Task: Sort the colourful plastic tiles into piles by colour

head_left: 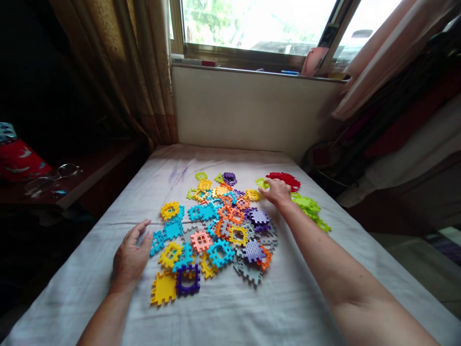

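A heap of colourful plastic interlocking building tiles (pixel 209 212) with notched edges lies on the sheet-covered bed. My left hand (pixel 130 254) rests at the heap's left side, thumb and fingers apart, holding nothing. Closest to it is a blue tile (pixel 157 243). Stretched out to the far right, my right hand (pixel 277 193) has its thumb and fingertips on a lime-green tile (pixel 261 183), pinching its edge. Just behind that hand is a red tile pile (pixel 288 180). A lime-green pile (pixel 308 207) sits to its right, partly hidden by the wrist.
A window (pixel 252 29) and its sill stand beyond the bed. On the left, a dark side table (pixel 93 168) holds glasses (pixel 67 170) and a red patterned item (pixel 21 158). Brown curtains (pixel 144 72) hang at left; clothes (pixel 414 110) hang at right.
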A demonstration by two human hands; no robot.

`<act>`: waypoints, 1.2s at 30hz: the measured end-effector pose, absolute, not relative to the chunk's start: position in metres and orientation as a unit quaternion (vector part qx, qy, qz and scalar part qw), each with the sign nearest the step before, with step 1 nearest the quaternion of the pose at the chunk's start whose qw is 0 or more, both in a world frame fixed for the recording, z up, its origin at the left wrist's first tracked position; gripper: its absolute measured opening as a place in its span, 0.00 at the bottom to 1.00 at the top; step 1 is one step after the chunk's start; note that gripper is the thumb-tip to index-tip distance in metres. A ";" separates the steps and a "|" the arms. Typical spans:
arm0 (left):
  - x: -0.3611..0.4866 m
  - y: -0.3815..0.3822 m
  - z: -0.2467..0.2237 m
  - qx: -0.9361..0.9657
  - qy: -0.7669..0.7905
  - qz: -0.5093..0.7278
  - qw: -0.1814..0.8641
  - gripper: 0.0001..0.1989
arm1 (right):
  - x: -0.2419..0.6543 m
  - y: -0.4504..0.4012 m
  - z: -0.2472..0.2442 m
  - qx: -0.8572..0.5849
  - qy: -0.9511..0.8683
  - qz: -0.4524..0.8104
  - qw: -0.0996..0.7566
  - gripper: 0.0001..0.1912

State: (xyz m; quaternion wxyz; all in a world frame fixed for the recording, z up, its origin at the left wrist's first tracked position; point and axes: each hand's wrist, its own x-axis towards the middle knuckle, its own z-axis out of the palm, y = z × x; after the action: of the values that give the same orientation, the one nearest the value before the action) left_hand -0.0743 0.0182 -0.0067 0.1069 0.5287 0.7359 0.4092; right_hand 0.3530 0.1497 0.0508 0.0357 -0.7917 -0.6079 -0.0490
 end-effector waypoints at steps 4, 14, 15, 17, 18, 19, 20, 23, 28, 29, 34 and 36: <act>-0.072 0.019 -0.002 0.519 0.743 0.408 0.107 0.21 | 0.399 0.113 0.056 -0.780 -0.617 -0.103 -0.010 0.21; -0.072 0.019 -0.002 0.522 0.739 0.415 0.095 0.18 | 0.412 0.093 0.048 -0.754 -0.643 -0.132 0.027 0.15; -0.072 0.019 -0.003 0.523 0.738 0.417 0.095 0.18 | 0.405 0.099 0.050 -0.744 -0.655 -0.130 0.040 0.15; -0.074 0.019 -0.006 0.525 0.735 0.419 0.095 0.19 | 0.385 0.112 0.056 -0.721 -0.679 -0.123 0.062 0.15; -0.074 0.019 -0.007 0.526 0.734 0.419 0.095 0.20 | 0.372 0.119 0.058 -0.709 -0.692 -0.117 0.069 0.15; -0.075 0.019 -0.009 0.528 0.732 0.419 0.096 0.21 | 0.358 0.128 0.061 -0.698 -0.704 -0.109 0.073 0.16; -0.075 0.019 -0.010 0.530 0.730 0.420 0.095 0.21 | 0.343 0.136 0.063 -0.685 -0.718 -0.100 0.074 0.16; -0.076 0.019 -0.012 0.535 0.725 0.425 0.088 0.22 | 0.294 0.163 0.065 -0.657 -0.748 -0.064 0.065 0.18; -0.076 0.017 -0.015 0.545 0.707 0.443 0.088 0.22 | 0.232 0.204 0.056 -0.673 -0.738 -0.020 0.031 0.18; -0.076 0.017 -0.015 0.548 0.703 0.446 0.088 0.22 | 0.225 0.210 0.054 -0.677 -0.735 -0.013 0.026 0.18; -0.076 0.016 -0.014 0.551 0.706 0.436 0.091 0.22 | 0.211 0.229 0.045 -0.697 -0.717 0.018 0.006 0.17; -0.075 0.015 -0.013 0.550 0.709 0.432 0.095 0.22 | 0.211 0.230 0.043 -0.700 -0.713 0.026 0.011 0.17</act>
State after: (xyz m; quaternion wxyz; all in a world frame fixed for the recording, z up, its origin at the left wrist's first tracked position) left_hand -0.0748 0.0153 -0.0126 0.0947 0.5496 0.7085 0.4324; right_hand 0.2113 0.2304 0.0428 0.0113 -0.7001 -0.7135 0.0258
